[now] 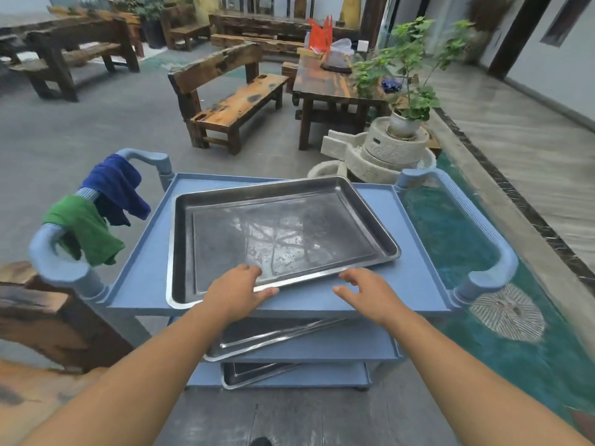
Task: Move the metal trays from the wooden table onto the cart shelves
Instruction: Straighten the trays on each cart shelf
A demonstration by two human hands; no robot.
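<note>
Resting askew on the top shelf of the blue plastic cart [145,278], the large rectangular metal tray [280,239] takes the left hand [236,292], fingers flat on its near rim; the right hand [363,289] hovers just beside, fingers loosely spread.

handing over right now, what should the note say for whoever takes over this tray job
Left hand: open, fingers lying on the near rim of the top tray.
Right hand: open and relaxed at that tray's near edge, holding nothing.
Things: the top tray lies skewed on the cart's top shelf. The middle tray is on the shelf below and the bottom tray is on the lowest.
Done: three trays on the cart, one per shelf.
Left: probably square up the top tray. The wooden table is mostly out of view, so check it for more trays.
</note>
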